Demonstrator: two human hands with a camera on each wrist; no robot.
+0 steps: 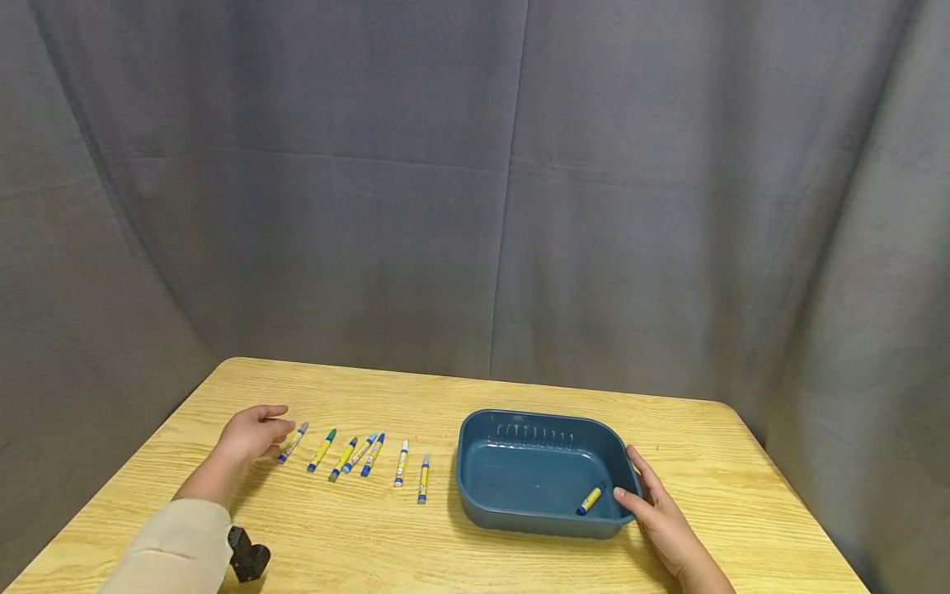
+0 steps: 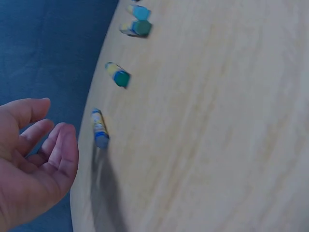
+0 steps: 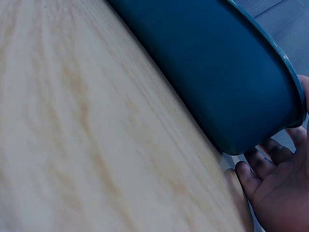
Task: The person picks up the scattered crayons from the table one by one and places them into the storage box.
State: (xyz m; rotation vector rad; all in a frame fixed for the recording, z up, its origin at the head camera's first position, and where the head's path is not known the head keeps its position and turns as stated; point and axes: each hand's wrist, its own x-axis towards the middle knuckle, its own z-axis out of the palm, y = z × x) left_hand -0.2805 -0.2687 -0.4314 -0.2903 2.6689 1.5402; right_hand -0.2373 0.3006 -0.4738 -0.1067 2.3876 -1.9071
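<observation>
My left hand (image 1: 252, 433) hovers at the far left of the row, beside the leftmost blue-grey crayon (image 1: 293, 443). In the left wrist view its fingers are loosely bent, and a gap separates them from that crayon (image 2: 99, 129). My right hand (image 1: 663, 516) grips the right end of a dark blue-green plastic bin (image 1: 545, 523), thumb over the rim and fingers along the outside. The right wrist view shows those fingertips against the bin's outer wall (image 3: 207, 72). One crayon (image 1: 591, 499) with a yellow wrapper lies inside the bin, near my right thumb.
Several more crayons lie in a loose row between my left hand and the bin: a green crayon (image 1: 322, 450), a white crayon (image 1: 402, 463) and a grey crayon (image 1: 423, 479) among them. Grey curtains (image 1: 371, 247) hang behind the wooden table (image 1: 356, 544).
</observation>
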